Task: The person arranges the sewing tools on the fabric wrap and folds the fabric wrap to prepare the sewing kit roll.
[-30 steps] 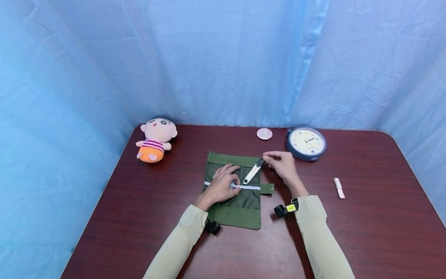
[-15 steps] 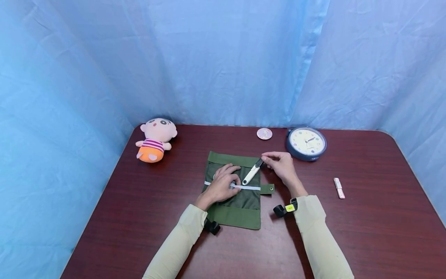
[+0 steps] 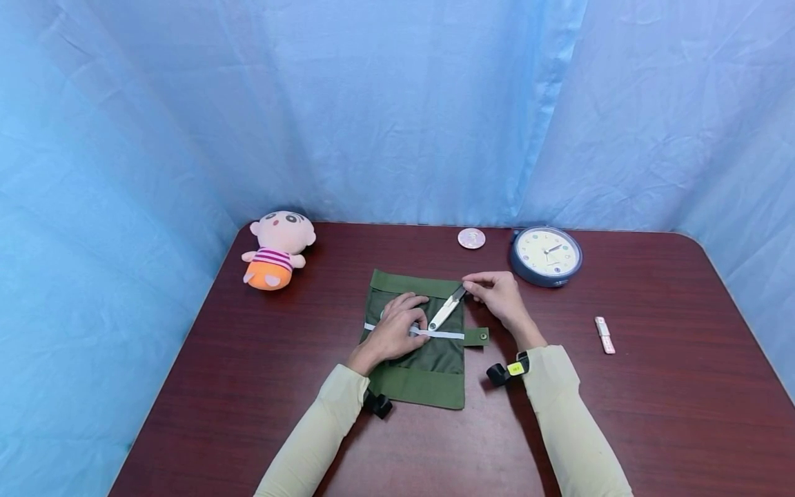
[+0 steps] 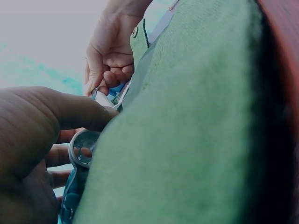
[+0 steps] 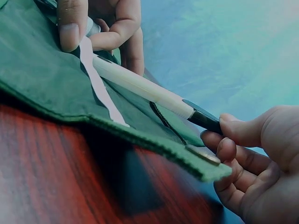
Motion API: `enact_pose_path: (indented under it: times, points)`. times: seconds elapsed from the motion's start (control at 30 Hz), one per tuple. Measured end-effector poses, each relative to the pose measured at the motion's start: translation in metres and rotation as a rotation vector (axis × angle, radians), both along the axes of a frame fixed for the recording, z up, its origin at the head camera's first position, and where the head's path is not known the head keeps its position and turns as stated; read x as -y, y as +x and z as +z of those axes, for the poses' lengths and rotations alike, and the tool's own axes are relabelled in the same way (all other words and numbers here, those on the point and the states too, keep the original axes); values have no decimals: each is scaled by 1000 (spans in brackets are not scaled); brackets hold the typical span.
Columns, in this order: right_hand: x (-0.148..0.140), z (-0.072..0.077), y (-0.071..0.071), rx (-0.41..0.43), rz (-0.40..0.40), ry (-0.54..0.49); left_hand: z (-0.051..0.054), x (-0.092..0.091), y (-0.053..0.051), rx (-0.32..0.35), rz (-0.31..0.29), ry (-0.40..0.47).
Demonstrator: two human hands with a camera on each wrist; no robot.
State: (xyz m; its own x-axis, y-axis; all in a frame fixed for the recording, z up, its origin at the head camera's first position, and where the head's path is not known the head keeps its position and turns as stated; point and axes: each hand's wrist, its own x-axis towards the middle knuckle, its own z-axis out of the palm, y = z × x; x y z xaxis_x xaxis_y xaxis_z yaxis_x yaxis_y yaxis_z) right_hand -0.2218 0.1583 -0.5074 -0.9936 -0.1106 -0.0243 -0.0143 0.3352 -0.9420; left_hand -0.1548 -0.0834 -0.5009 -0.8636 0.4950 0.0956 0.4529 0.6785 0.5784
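Observation:
In the head view, a green fabric roll-up pouch (image 3: 428, 386) lies unfolded on the table. A white elastic band (image 3: 447, 335) crosses its middle. My left hand (image 3: 397, 331) rests over the pouch and pinches the band between thumb and index finger, lifting it slightly. My right hand (image 3: 499, 297) pinches the black end of a slim white tool (image 3: 444, 314), maybe thread snips. The tool slants down, and its white end (image 5: 105, 65) reaches the lifted band by my left fingers. A metal ring-ended item (image 4: 83, 148) sits under my left hand, mostly hidden.
A plush doll (image 3: 276, 252) stands back left. A round pink disc (image 3: 471, 239) and a blue-rimmed clock (image 3: 548, 255) are at the back. A small folded pink-and-white strip (image 3: 604, 335) lies right. The pouch's snap tab (image 3: 477, 336) sticks out rightward.
My right hand has shifted slightly left and down, bringing the tool's white end closer to the band and my left fingers. The left hand has stayed in place.

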Motion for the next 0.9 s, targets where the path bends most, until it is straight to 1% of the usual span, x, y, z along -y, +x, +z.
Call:
enact_pose_path:
  times: [0.13,0.4,0.67,0.9]
  points:
    - [0,0,-2,4,10,29,0,0,-1,2,3,-12]
    - [5,6,-7,-2,52,109,0,0,-1,-9,7,-11]
    - [8,7,-11,3,106,156,-1,0,-1,-17,4,1]
    - [11,10,-13,23,162,187,-2,0,-1,-9,8,7]
